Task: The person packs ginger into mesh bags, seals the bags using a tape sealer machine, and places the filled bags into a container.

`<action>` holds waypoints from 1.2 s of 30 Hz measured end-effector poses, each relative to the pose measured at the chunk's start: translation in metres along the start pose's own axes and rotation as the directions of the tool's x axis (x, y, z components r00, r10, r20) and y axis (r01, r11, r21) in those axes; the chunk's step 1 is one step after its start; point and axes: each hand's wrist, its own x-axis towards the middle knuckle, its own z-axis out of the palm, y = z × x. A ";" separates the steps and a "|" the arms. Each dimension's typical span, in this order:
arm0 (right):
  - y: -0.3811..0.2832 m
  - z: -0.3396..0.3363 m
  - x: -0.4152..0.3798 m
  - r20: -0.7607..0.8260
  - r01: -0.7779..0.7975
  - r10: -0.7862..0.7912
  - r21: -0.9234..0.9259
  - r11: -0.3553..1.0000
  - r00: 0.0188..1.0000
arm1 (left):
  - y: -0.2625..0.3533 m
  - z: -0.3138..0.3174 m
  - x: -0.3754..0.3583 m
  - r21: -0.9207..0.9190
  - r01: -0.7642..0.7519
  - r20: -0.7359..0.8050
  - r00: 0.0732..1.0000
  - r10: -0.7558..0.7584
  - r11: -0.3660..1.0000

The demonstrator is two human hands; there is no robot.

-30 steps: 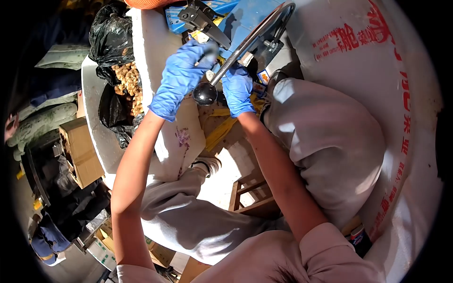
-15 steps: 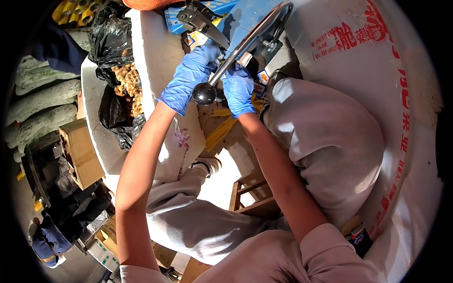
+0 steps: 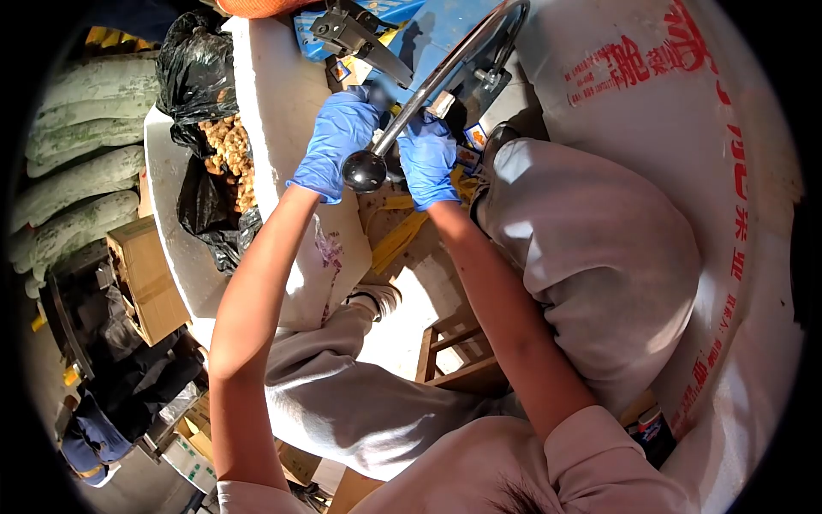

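Observation:
Both my hands wear blue gloves and reach to a machine with a curved metal lever [image 3: 445,70] that ends in a black ball knob [image 3: 366,171]. My left hand [image 3: 341,137] is just left of the lever, its fingers hidden at the dark metal parts. On the other side of the lever, my right hand [image 3: 428,158] is beside a small pale block [image 3: 442,104]; its fingertips are mostly hidden under the rod. Neither hand is on the knob. A black metal arm [image 3: 364,38] stands above my left hand, over a blue surface [image 3: 441,26].
A white foam box [image 3: 261,103] with ginger [image 3: 229,154] and black plastic bags [image 3: 199,73] stands at the left. Beyond it lie large green gourds [image 3: 81,184] and a cardboard box [image 3: 147,278]. A white sack with red print [image 3: 599,111] fills the right. Yellow straps [image 3: 398,240] hang below my hands.
Both hands have shifted slightly left and the knob has moved a little left and down. At the upper left, a dark blue cloth no longer covers the gourds.

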 end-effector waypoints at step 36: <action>-0.115 -0.131 0.000 0.847 -0.842 0.194 0.522 -0.134 0.495 | -0.010 -0.004 -0.001 0.061 -0.225 -0.068 0.971 0.229 0.972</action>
